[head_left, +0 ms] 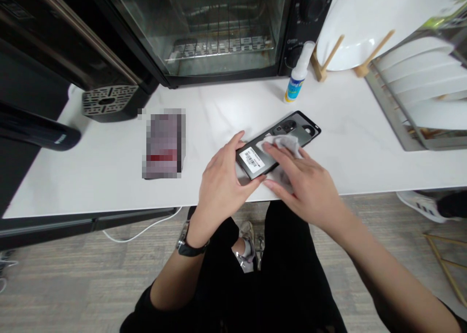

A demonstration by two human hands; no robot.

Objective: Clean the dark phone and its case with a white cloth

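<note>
A dark grey smartphone (268,154) lies back side up on the white counter, its camera lenses toward the upper right and a white barcode label near the lower left end. My left hand (222,177) grips that lower left end, thumb on the near edge and fingers on the far edge. In my right hand (310,187) is a pale cloth (286,142), bunched under the fingers and pressed against the phone's back. Part of the cloth also hangs below the phone's near edge. Behind the phone a small spray bottle (295,78) with a blue and yellow label stands upright.
A pixelated rectangular item (162,146) lies left on the counter (109,177). At the back stands a toaster oven (222,31), with a black machine with a drip tray (109,102) to its left. White plates (365,26) and a dish rack (392,109) occupy the right.
</note>
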